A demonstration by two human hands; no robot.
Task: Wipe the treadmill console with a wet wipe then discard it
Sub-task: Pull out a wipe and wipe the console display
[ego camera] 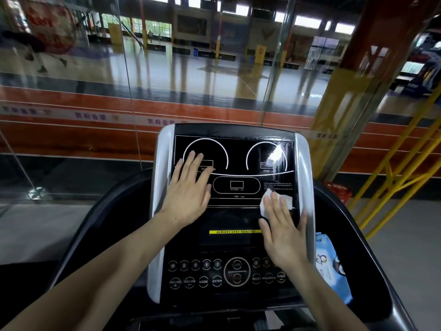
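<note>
The black treadmill console [235, 216] with silver side rails fills the middle of the head view. My left hand [188, 187] lies flat with spread fingers on the left dial of the display, holding nothing. My right hand [282, 231] presses flat on the lower right of the display, with a white wet wipe [269, 199] pinned under its fingers; part of the wipe sticks out above the fingertips. A wet streak shines on the upper right dial [276, 155].
A blue pack of wipes [330, 261] rests in the right side tray of the treadmill. A glass wall stands just beyond the console. Yellow railings [391, 177] and a red basket [338, 189] are on the right.
</note>
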